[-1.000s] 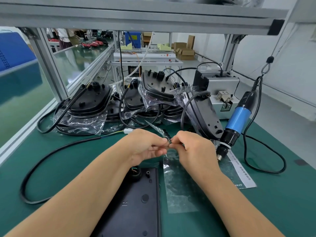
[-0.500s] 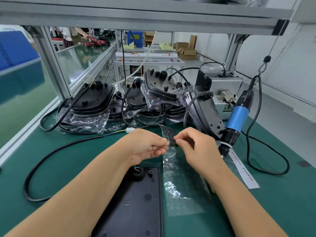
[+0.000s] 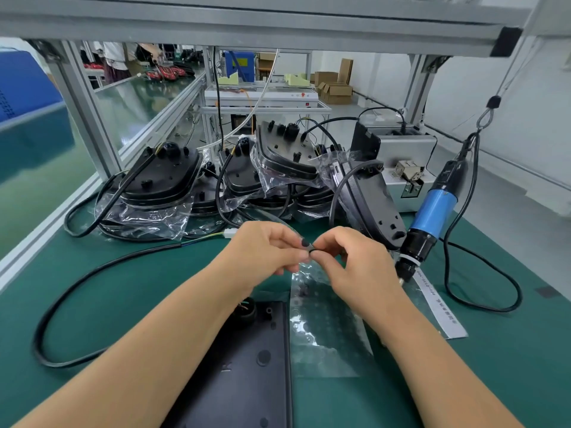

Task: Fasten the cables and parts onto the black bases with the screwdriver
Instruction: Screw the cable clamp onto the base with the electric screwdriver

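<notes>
At a green-matted assembly bench, a worker's left hand [image 3: 262,248] and right hand [image 3: 355,261] meet fingertip to fingertip, pinching a small black ring-shaped part [image 3: 310,249] between them above a clear plastic bag [image 3: 327,332]. A flat black base [image 3: 247,366] lies at six o'clock beneath the forearms, a black cable [image 3: 92,276] looping in from nine o'clock to its corner. The blue electric screwdriver [image 3: 432,217] hangs untouched at three o'clock; bagged black bases [image 3: 167,177] crowd twelve o'clock. The step appears to be preparing a small part for fitting. Next, it likely needs seating on the base, then the right hand reaching for the screwdriver.
</notes>
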`<move>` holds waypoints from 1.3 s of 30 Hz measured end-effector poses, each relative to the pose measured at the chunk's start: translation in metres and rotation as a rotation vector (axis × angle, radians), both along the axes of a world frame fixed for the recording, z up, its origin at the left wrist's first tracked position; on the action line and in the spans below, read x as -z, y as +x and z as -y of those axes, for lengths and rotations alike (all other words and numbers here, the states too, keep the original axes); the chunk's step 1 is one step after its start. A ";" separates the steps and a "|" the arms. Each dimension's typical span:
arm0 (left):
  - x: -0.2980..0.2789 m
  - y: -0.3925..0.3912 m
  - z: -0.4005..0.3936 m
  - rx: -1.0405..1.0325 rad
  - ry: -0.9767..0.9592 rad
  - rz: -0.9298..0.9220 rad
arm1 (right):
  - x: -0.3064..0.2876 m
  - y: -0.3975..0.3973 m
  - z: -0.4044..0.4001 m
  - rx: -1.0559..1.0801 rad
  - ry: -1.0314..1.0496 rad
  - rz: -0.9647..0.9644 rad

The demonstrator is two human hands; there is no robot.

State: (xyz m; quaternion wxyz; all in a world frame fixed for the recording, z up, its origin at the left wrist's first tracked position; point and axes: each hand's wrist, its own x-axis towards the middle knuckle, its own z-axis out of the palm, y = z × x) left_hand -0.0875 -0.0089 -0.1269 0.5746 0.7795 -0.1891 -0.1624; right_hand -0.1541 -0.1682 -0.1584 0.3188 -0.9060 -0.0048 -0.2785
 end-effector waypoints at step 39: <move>-0.007 -0.006 0.005 -0.044 -0.043 -0.015 | -0.006 -0.005 -0.002 0.000 -0.222 0.328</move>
